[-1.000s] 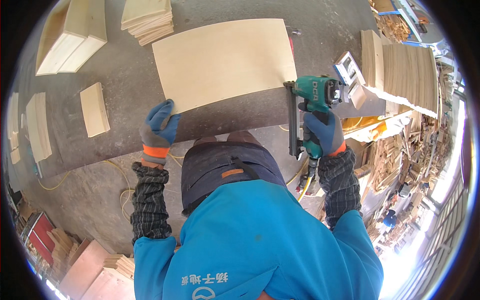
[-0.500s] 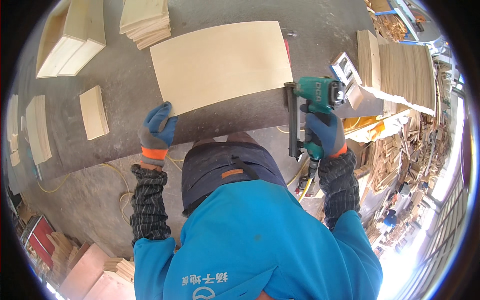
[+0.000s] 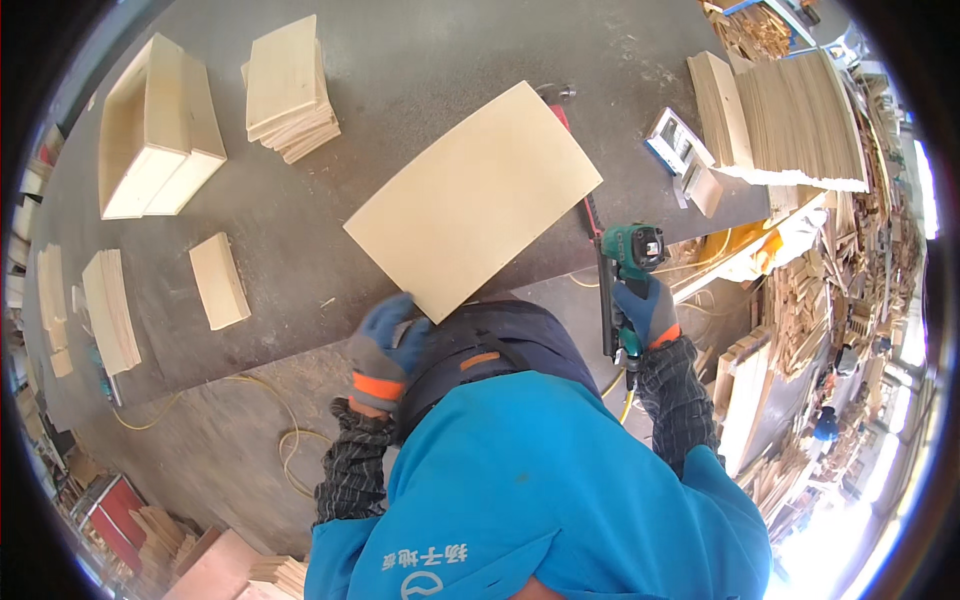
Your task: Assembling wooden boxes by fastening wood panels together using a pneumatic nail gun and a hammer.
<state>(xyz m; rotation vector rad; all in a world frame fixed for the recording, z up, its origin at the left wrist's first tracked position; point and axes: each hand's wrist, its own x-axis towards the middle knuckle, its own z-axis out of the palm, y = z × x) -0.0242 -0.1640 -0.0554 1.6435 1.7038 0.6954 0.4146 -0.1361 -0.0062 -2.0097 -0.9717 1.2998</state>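
A rectangular light plywood panel (image 3: 475, 200) lies slantwise on the dark table, its near corner at the front edge by my waist. My left hand (image 3: 385, 345), in a blue-grey glove with an orange cuff, is beside that corner; its fingers are apart and its fingertips are at the panel's edge. My right hand (image 3: 648, 310) is wrapped round the grip of a green pneumatic nail gun (image 3: 625, 245), held off the panel's right side with its long magazine towards me. A hammer (image 3: 561, 117) with a red handle lies partly hidden under the panel.
On the table (image 3: 420, 60), an open wooden box (image 3: 165, 135) and a stack of boards (image 3: 287, 85) are at the far left. Small wood pieces (image 3: 220, 282) lie nearer. A staple box (image 3: 680, 140) and stacked boards (image 3: 800, 120) stand right. A yellow hose (image 3: 290, 440) trails on the floor.
The panel has turned counter-clockwise, its left corner swinging towards me. My left hand has moved right and nearer my body. The nail gun has come away from the panel's edge, lower.
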